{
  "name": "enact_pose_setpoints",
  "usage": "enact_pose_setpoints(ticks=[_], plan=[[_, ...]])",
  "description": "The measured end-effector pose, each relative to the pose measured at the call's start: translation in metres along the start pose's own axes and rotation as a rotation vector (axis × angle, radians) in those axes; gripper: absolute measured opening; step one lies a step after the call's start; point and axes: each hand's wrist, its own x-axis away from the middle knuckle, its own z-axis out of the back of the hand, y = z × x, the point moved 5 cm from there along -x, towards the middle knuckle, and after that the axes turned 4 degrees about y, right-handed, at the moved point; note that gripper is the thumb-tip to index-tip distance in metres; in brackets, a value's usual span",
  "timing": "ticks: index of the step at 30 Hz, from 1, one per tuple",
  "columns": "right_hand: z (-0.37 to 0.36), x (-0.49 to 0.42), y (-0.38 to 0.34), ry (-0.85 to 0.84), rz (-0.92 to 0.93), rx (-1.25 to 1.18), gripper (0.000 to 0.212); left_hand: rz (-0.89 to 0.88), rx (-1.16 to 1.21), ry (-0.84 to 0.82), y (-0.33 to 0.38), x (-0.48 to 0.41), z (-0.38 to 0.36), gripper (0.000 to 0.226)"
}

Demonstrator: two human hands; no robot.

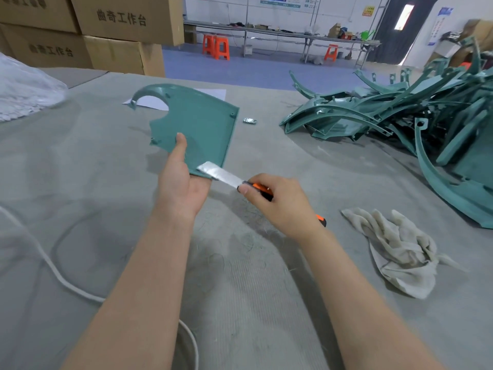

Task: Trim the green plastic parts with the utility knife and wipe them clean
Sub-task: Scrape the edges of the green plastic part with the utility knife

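Observation:
A flat green plastic panel [197, 121] with a curved cut-out is held up over the grey table [80, 169]. My left hand [181, 182] holds its near edge, thumb on top and palm beneath. My right hand [277, 204] grips an orange-and-black utility knife [256, 186]; its long silver blade lies against the panel's near right corner. A crumpled beige rag [400, 249] lies on the table to the right of my right arm.
A heap of green plastic parts [400, 116] fills the table's right side. A small metal object [250, 120] and a white sheet [213, 93] lie beyond the panel. A white cable [53, 273] curves at the left. Cardboard boxes [106, 36] stand behind.

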Motion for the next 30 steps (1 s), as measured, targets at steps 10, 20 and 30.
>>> enact_pose_setpoints(ticks=[10, 20, 30], plan=[[0.035, -0.003, -0.001, 0.214, -0.25, -0.494, 0.031, -0.19, -0.414, 0.043, -0.013, 0.009, -0.007, 0.032], [0.004, 0.003, -0.027, -0.012, -0.309, -0.865, 0.007, -0.359, -0.721, -0.039, -0.034, 0.032, -0.024, 0.046], [0.024, -0.002, -0.016, 0.103, -0.283, -0.856, 0.019, -0.204, -0.578, -0.074, -0.038, 0.031, -0.028, 0.046]])
